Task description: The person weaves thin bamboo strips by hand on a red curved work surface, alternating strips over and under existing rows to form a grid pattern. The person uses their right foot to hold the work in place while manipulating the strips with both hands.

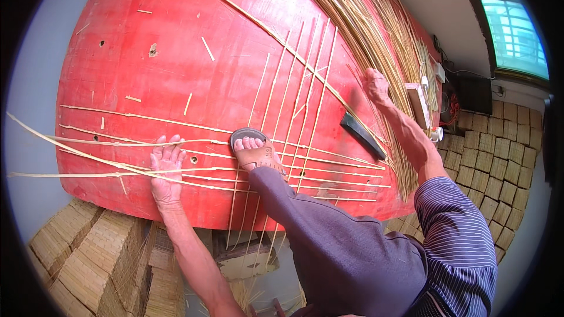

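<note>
Tan strips (121, 165) cross our L hand (167, 171), loosely splayed, by table's (135, 70) near edge. R hand (376, 85) curled; we can't tell hold.

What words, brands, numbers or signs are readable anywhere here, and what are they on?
None that I can read.
The pale strips, red table and sandal show no lettering.
The white box at the far right is too small to tell.

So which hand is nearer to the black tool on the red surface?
The right. The right hand is just above the black tool in the picture; the left hand is well to its left, beyond the sandaled foot.
</note>
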`<state>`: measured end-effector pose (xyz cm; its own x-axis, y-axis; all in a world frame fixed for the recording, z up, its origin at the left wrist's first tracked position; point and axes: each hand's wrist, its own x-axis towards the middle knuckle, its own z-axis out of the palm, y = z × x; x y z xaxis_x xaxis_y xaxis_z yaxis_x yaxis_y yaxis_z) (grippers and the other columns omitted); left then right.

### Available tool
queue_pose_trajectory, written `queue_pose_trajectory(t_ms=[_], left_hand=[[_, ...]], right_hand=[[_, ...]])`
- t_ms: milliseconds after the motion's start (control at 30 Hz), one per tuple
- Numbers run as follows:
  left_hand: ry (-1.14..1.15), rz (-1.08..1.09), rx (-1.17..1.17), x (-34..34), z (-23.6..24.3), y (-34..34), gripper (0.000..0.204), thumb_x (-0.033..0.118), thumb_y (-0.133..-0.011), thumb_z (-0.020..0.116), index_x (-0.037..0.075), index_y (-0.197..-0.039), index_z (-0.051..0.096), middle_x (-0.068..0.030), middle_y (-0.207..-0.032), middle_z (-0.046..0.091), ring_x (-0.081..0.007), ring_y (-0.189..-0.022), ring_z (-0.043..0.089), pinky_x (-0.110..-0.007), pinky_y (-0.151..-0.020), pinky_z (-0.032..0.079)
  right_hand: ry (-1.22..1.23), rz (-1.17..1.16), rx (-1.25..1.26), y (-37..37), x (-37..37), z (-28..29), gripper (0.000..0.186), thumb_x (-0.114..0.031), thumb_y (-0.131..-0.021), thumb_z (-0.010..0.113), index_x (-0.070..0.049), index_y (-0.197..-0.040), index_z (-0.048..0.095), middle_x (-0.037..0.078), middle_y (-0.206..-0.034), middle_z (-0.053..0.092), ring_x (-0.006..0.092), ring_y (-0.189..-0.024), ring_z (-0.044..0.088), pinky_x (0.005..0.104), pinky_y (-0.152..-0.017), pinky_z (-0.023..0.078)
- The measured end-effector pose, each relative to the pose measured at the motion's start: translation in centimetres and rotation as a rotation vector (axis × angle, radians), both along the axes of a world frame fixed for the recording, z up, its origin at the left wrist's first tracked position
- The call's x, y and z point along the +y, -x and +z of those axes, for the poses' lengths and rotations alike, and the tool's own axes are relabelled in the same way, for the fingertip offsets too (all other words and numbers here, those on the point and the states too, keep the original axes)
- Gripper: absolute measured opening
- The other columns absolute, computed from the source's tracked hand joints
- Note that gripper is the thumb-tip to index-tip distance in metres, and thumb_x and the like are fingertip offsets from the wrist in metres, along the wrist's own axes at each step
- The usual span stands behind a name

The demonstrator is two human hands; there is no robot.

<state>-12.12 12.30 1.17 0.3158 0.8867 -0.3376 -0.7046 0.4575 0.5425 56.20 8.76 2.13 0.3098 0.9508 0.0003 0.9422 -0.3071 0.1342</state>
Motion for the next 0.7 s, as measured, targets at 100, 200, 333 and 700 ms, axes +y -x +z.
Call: queue_pose_trajectory(t_ms=[100, 200, 333, 700], left_hand=[[0.011, 0.008, 0.017, 0.0, 0.0, 0.4, 0.059, 0.046, -0.103, 0.049, 0.006, -0.146, 0.042, -0.0224, -0.144, 0.051, -0.0344, -0.134, 0.048, -0.044, -0.108, 0.043], [0.028, 0.015, 0.006, -0.2, -0.2, 0.3, 0.059, 0.046, -0.103, 0.049, 0.006, -0.145, 0.043, -0.0226, -0.143, 0.051, -0.0348, -0.134, 0.049, -0.045, -0.107, 0.043], [0.04, 0.024, 0.014, -0.5, 0.0, 0.8, 0.058, 0.045, -0.103, 0.049, 0.006, -0.144, 0.044, -0.0229, -0.143, 0.051, -0.0352, -0.134, 0.049, -0.045, -0.108, 0.043], [0.004, -0.001, -0.041, 0.1, -0.4, 0.2, 0.052, 0.044, -0.104, 0.047, 0.006, -0.141, 0.047, -0.0225, -0.143, 0.052, -0.0355, -0.134, 0.048, -0.046, -0.109, 0.04]], right_hand=[[0.115, -0.057, -0.109, -2.1, 0.5, 0.0, 0.018, -0.025, -0.09, 0.059, -0.007, -0.094, 0.058, 0.018, -0.092, 0.065, 0.0405, -0.088, 0.066, 0.0558, -0.071, 0.051], [0.234, -0.162, -0.131, -3.1, 1.5, -0.3, 0.016, -0.024, -0.088, 0.06, -0.008, -0.089, 0.06, 0.019, -0.089, 0.066, 0.0412, -0.085, 0.065, 0.0555, -0.071, 0.051], [-0.102, -0.013, -0.126, -1.9, 1.6, -0.5, 0.024, -0.029, -0.088, 0.064, -0.007, -0.081, 0.059, 0.018, -0.079, 0.066, 0.0404, -0.077, 0.065, 0.0557, -0.066, 0.048], [0.01, 0.056, -0.009, -1.3, 4.0, 2.0, 0.019, -0.023, -0.088, 0.062, -0.008, -0.08, 0.07, 0.016, -0.082, 0.068, 0.0383, -0.08, 0.067, 0.0503, -0.068, 0.052]])
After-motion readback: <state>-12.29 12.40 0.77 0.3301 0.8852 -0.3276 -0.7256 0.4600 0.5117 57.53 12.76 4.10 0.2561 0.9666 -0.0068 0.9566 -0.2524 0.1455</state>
